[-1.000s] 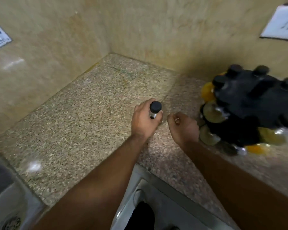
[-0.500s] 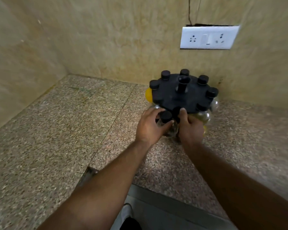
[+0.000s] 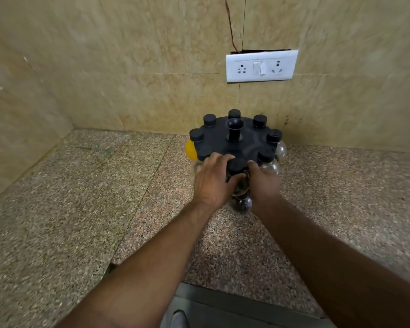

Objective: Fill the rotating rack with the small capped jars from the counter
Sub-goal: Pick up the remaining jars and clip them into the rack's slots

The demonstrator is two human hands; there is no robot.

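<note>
A black round rotating rack (image 3: 251,142) stands on the granite counter (image 3: 81,209) against the back wall, with a central post and several black-capped jars hanging round its rim. My left hand (image 3: 212,182) grips a small clear jar with a black cap (image 3: 236,165) at the rack's near edge. My right hand (image 3: 264,183) holds the same jar from the right side, fingers against the rack's rim. A second clear jar (image 3: 240,205) shows below, between my wrists. One jar on the left holds something yellow (image 3: 189,149).
A white socket and switch plate (image 3: 262,65) sits on the tiled wall above the rack. The side wall meets the counter at the far left corner. The counter's front edge (image 3: 246,290) lies near my body.
The view swung from the left counter to the rack. My left hand carried the black-capped jar rightward to the rack's near edge, and my right hand came up to it.
</note>
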